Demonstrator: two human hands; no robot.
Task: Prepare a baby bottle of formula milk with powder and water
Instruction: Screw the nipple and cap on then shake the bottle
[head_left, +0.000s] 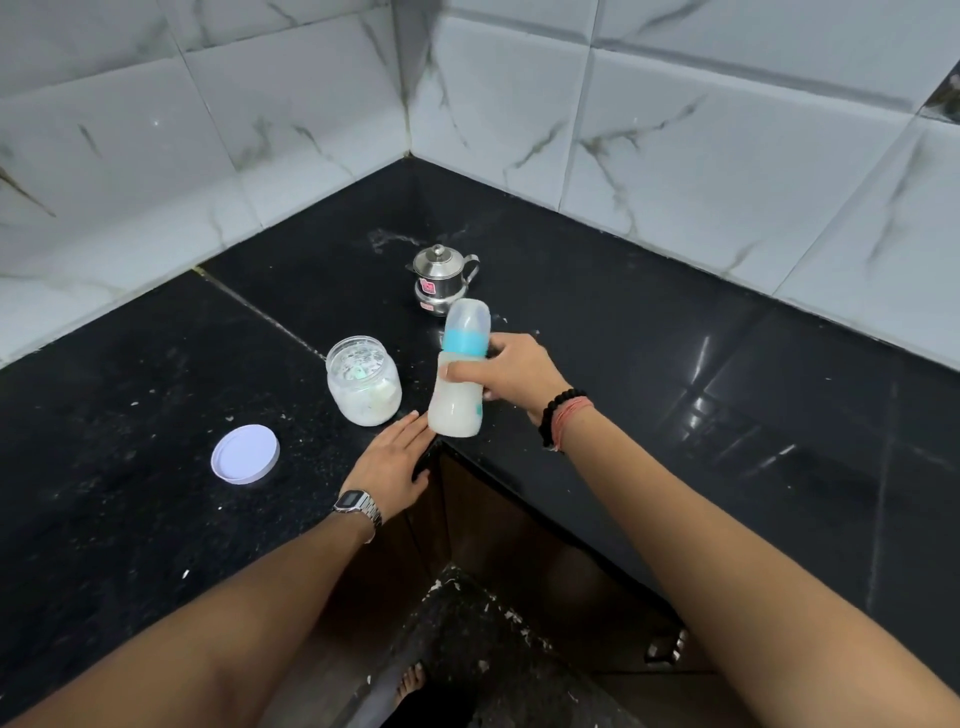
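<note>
— One translucent plastic baby bottle with a turquoise collar and a clear domed cap was what I saw first. Where was it?

— Lifted above the inner corner of the glossy black stone worktop, nearly upright, its top tipped a little to the right. Its lower half was white with milky liquid. The right hand had it: fingers and thumb curled round the middle of the body, a firm grasping grip.

— And the left hand?

— Released, fingers straight and together, lying flat on the worktop edge just below the bottle's base. Whether the fingertips touched the bottle, I could not tell.

— What stood nearest?

— Just left of the bottle, an open clear plastic jar of white powder stood upright on the worktop, with something pale green inside that I could not make out. Further left and nearer the person, its round white lid lay flat, well apart from the jar.

— Behind the bottle?

— A small stainless-steel lidded pot with a spout and a handle, a pink sticker on its front. White specks were scattered over the worktop around these things.

— Anything on the wrists?

— A silver metal digital watch on the left; a black bead bracelet and orange threads on the right. Grey-veined white marble tiles lined the walls.
</note>
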